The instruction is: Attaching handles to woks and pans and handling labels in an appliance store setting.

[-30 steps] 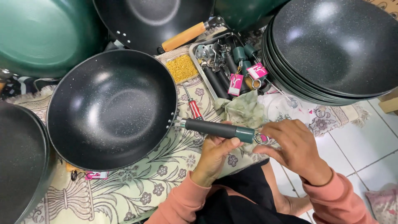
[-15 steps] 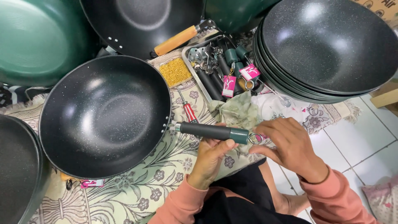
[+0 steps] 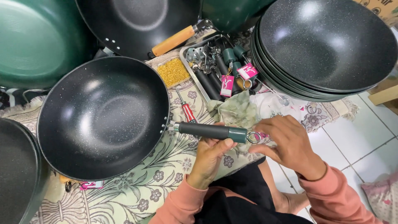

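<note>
The left hand (image 3: 209, 155) is curled loosely round the dark handle (image 3: 209, 130) of a black speckled wok (image 3: 103, 118), thumb on the green end cap, fingers underneath. The right hand (image 3: 288, 143) is pinched closed at the metal hanging ring (image 3: 253, 137) on the handle's tip; a scrap of pink shows there, perhaps a tag, though the fingers hide most of it.

The wok rests on a floral mat (image 3: 137, 195) spread over the floor, its bowl toward the mat's left side and the handle pointing right, toward the person's lap. It looks like rigid, fairly heavy metal with a smooth coated inside, so the bowl would likely tip or swing if lifted by the handle tip alone. The best hold seems to be mid-handle, with a second hand under the rim.

Just beyond the hands lie a crumpled pale green cloth (image 3: 234, 114) and a red-handled screwdriver (image 3: 186, 110). Further out are a metal tray (image 3: 195, 70) of loose handles with pink tags, a heap of small gold screws (image 3: 173, 71), a stack of black woks (image 3: 327, 45) at the far right, a wok with a wooden handle (image 3: 174, 40), and a green wok (image 3: 37, 37) at the far left.
</note>
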